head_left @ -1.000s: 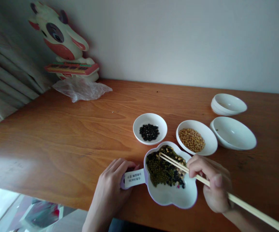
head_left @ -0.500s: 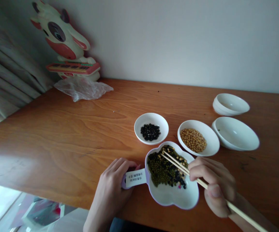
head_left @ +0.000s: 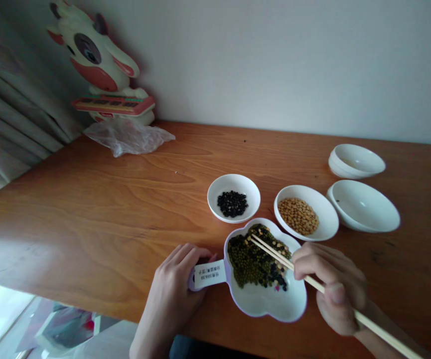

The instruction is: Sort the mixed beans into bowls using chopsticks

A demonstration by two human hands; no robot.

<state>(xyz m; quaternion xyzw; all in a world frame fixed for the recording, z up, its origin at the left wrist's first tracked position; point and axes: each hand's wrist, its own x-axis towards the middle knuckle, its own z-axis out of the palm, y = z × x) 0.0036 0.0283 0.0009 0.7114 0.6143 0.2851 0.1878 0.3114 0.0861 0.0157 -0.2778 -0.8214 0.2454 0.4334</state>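
My left hand (head_left: 183, 279) is closed around the labelled handle of a scalloped white dish with a lilac rim (head_left: 265, 304). Mixed beans (head_left: 252, 264) lie in it: mostly small green ones, with black and pale yellow ones among them and one small pink piece. In my right hand (head_left: 333, 289) is a pair of light wooden chopsticks (head_left: 275, 255). Their tips rest among the beans at the dish's far side; whether a bean sits between them I cannot tell. Just beyond the dish stand a white bowl of black beans (head_left: 232, 204) and a white bowl of yellow beans (head_left: 298, 216).
Two more white bowls (head_left: 364, 207) (head_left: 359, 158) stand at the right, the nearer with a small dark speck inside. A cow-shaped toy keyboard (head_left: 112, 104) leans on the wall at the back left, a crumpled plastic bag (head_left: 131, 139) before it. A curtain (head_left: 17, 109) hangs left.
The chopstick tips have shifted very slightly within the beans and look a little closer together. My left hand and the bowls stay where they were.
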